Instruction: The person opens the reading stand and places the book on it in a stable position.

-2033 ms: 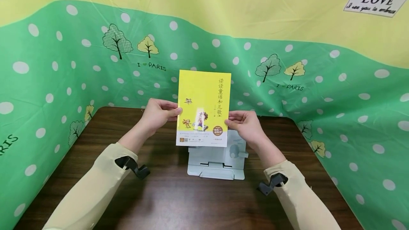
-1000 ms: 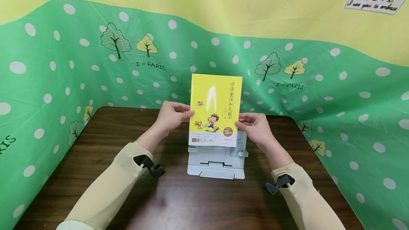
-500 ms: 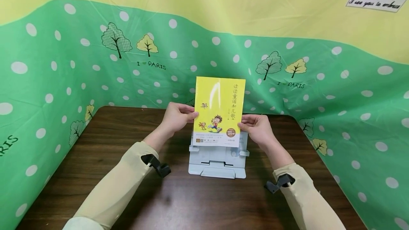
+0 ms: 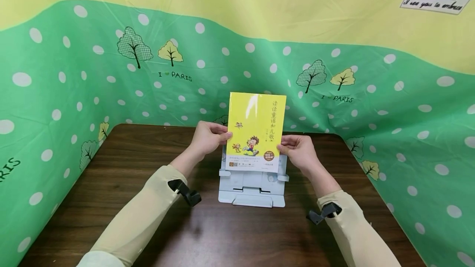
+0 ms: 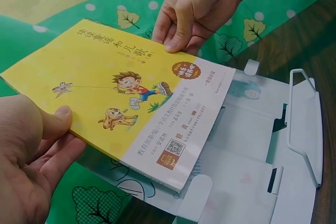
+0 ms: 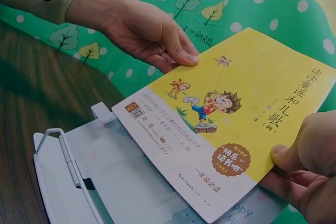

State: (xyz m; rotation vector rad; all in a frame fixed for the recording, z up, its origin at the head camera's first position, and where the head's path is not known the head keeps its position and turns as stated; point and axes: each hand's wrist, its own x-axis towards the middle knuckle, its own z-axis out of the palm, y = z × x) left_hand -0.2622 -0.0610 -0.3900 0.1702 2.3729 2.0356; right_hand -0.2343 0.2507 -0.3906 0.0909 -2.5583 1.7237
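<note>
A yellow children's book (image 4: pixel 256 122) with a white lower band is held upright, its front cover facing me. My left hand (image 4: pixel 209 137) pinches its left edge, thumb on the cover and fingers behind. On the opposite edge my right hand (image 4: pixel 298 149) grips it the same way. Behind and below the book stands a pale blue book stand (image 4: pixel 252 180), its upper panel mostly hidden by the book. In the left wrist view the book's bottom edge lies close over the stand's panel, near a white side clip (image 5: pixel 198 195). A wire-like front ledge (image 6: pixel 68 161) shows in the right wrist view.
The stand rests on a dark brown wooden table (image 4: pixel 237 234). A green and yellow patterned cloth (image 4: pixel 245 61) hangs behind the table and along both sides. Black wrist mounts (image 4: pixel 184 193) sit on both cream sleeves (image 4: pixel 141 213).
Both hands have carried the book to the right, then slightly lower, so it now stands in front of the stand's upper panel. The stand has stayed put.
</note>
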